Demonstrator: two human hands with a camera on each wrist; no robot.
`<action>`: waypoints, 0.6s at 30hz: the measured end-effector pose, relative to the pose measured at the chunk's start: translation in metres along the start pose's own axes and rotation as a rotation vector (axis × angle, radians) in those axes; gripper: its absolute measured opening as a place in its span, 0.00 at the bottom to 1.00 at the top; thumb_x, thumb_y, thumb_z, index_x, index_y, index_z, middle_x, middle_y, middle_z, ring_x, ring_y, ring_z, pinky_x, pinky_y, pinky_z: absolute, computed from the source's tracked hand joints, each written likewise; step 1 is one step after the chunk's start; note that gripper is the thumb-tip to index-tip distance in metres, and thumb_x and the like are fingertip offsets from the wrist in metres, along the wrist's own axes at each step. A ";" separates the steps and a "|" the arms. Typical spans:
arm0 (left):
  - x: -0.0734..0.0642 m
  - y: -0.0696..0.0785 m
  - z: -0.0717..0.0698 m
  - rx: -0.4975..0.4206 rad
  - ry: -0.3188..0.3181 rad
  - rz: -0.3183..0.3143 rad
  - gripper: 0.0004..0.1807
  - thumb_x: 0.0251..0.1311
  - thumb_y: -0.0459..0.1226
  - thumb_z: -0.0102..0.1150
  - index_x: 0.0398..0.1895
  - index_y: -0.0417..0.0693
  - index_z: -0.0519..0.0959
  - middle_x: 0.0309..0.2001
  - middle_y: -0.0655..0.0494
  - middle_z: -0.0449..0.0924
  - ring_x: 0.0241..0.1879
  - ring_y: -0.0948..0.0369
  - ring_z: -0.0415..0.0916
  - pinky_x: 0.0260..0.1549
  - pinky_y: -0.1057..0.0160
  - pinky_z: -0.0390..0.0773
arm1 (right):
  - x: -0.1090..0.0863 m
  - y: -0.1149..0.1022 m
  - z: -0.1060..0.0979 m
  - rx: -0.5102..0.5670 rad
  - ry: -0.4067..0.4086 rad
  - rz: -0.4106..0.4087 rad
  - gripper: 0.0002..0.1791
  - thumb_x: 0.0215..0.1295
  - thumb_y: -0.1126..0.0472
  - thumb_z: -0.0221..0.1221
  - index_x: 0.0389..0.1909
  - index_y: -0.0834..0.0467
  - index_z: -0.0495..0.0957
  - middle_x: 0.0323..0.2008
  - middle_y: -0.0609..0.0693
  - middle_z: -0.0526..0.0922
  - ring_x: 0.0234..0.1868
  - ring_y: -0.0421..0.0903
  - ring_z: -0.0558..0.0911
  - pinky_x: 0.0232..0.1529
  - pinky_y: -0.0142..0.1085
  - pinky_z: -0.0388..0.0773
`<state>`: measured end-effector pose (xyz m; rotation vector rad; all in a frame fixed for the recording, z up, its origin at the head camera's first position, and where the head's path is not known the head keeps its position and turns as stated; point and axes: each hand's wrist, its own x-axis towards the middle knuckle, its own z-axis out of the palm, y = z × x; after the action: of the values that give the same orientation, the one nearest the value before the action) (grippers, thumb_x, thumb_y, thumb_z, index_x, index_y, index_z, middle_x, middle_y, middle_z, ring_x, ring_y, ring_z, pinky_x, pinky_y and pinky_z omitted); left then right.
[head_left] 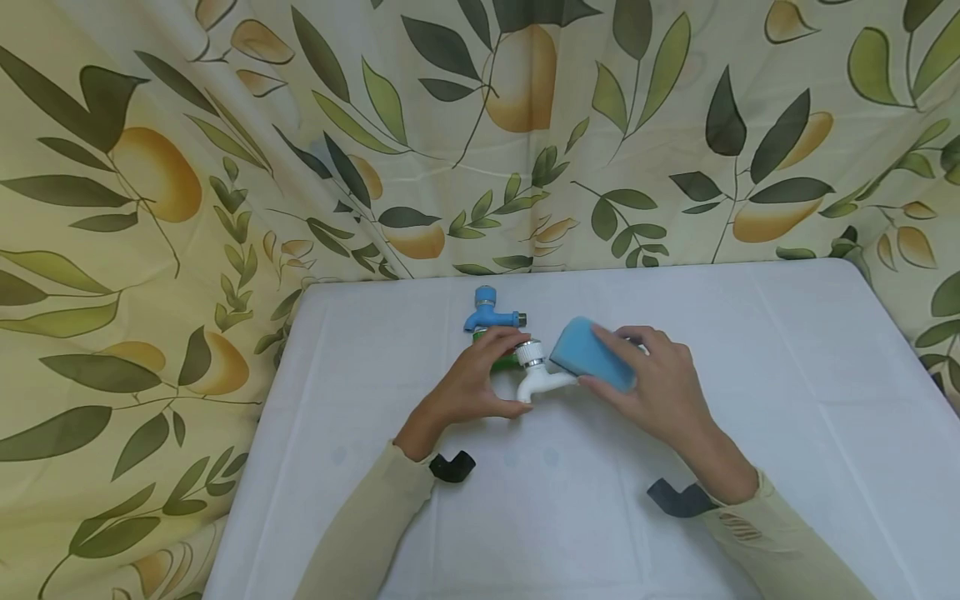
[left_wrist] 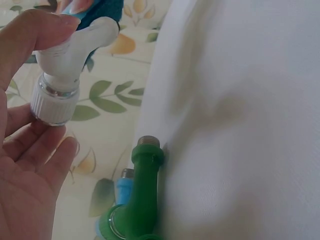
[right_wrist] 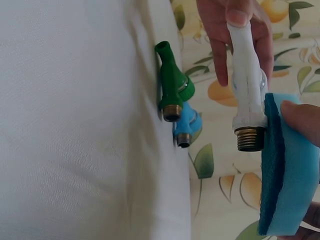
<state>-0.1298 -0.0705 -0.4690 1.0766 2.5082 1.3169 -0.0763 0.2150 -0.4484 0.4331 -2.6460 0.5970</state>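
My left hand (head_left: 468, 379) pinches a white plastic tap (head_left: 534, 385) with a ribbed knob, thumb at the spout and fingers at the knob. The tap is held above the table, its brass threaded end (right_wrist: 250, 139) bare in the right wrist view. In my right hand (head_left: 667, 387) is a blue sponge (head_left: 581, 346), gripped between thumb and fingers. The sponge's darker scouring side (right_wrist: 272, 165) lies right against the tap's body near the thread. Only a corner of the sponge (left_wrist: 107, 12) shows behind the tap in the left wrist view.
A green tap (left_wrist: 145, 190) stands on the white-covered table (head_left: 750, 375), partly behind my left hand in the head view. Just beyond it is a blue tap (head_left: 487, 315). A leaf-and-fruit patterned curtain (head_left: 637, 192) hangs along the table's far edge.
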 end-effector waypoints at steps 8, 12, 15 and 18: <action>0.002 0.002 0.001 0.039 0.022 -0.017 0.51 0.40 0.43 0.84 0.71 0.45 0.70 0.69 0.52 0.67 0.65 0.57 0.71 0.65 0.57 0.76 | -0.001 -0.003 0.003 0.028 0.013 -0.014 0.42 0.44 0.44 0.78 0.64 0.51 0.80 0.51 0.62 0.82 0.50 0.61 0.83 0.43 0.59 0.75; 0.003 0.002 0.002 0.060 0.034 -0.002 0.51 0.40 0.44 0.84 0.71 0.44 0.70 0.68 0.52 0.68 0.65 0.57 0.72 0.65 0.56 0.76 | -0.002 -0.007 0.004 0.049 0.016 -0.037 0.42 0.46 0.43 0.77 0.65 0.50 0.80 0.51 0.61 0.82 0.51 0.60 0.82 0.43 0.58 0.75; 0.004 0.002 0.002 0.067 0.039 0.008 0.52 0.40 0.45 0.84 0.72 0.45 0.69 0.68 0.53 0.68 0.66 0.57 0.71 0.65 0.55 0.76 | -0.001 -0.010 0.004 0.058 0.025 -0.067 0.42 0.46 0.42 0.77 0.65 0.49 0.80 0.51 0.60 0.82 0.50 0.59 0.82 0.43 0.57 0.75; 0.004 0.003 0.002 0.066 0.044 0.015 0.52 0.40 0.45 0.84 0.72 0.46 0.69 0.68 0.53 0.68 0.66 0.57 0.71 0.65 0.55 0.76 | -0.001 -0.012 0.004 0.057 0.040 -0.100 0.42 0.45 0.41 0.77 0.64 0.49 0.80 0.50 0.60 0.82 0.48 0.58 0.83 0.42 0.56 0.75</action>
<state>-0.1305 -0.0653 -0.4664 1.0927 2.5980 1.2833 -0.0718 0.2034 -0.4478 0.5602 -2.5572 0.6435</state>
